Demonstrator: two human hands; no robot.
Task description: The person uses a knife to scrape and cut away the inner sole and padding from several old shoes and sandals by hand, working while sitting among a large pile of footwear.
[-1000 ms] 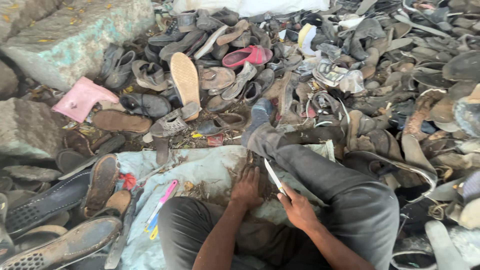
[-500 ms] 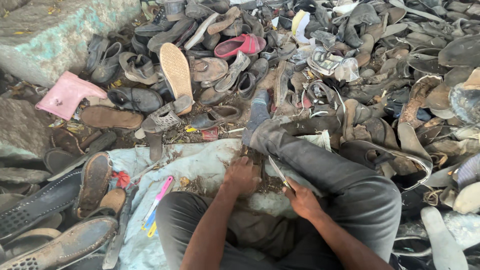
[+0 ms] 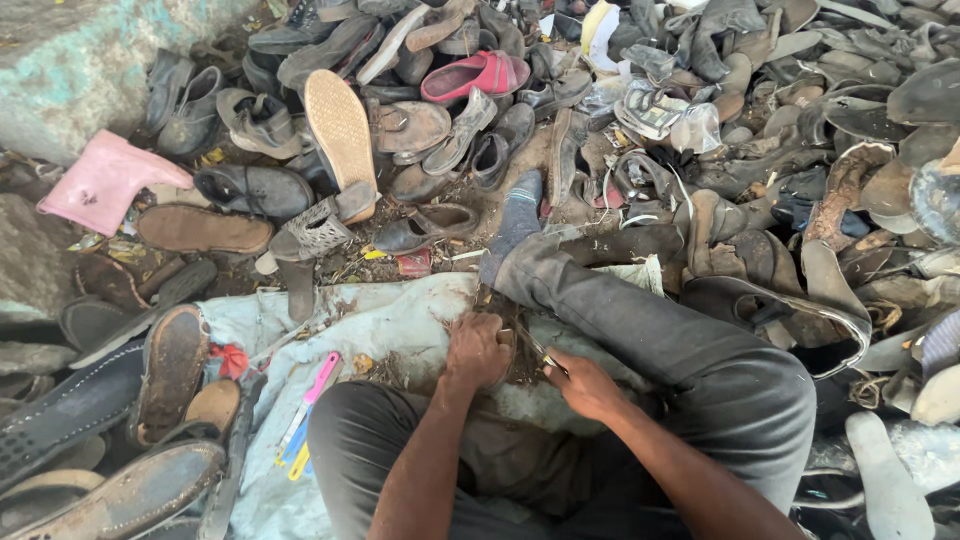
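The left hand [image 3: 478,350] was clenched over a small dark, frayed piece of shoe material [image 3: 518,352], pressing it down against the pale cloth sheet [image 3: 380,320] between the person's legs. The right hand [image 3: 585,385] gripped one thin metal blade [image 3: 540,352], its tip meeting that same piece just beside the left knuckles. The two hands were close together, nearly touching. What exactly the piece was could not be told; it was mostly hidden under the fingers.

One leg in grey trousers [image 3: 640,320] stretched forward across the sheet, ending in one dark sock [image 3: 520,215] among the shoes. On the sheet to the left lay one pink-handled tool [image 3: 318,385] beside one with blue and yellow [image 3: 295,455], well apart from the hands.

Around the sheet lay a heap of worn footwear too many to count. Among them stood out one red sandal [image 3: 475,75], one tan sole turned upward [image 3: 342,130], one pink boot piece [image 3: 100,185], one brown flat sole [image 3: 200,228] and one black laced shoe [image 3: 255,188]. One large stone block [image 3: 80,60] with greenish paint sat at the upper left.
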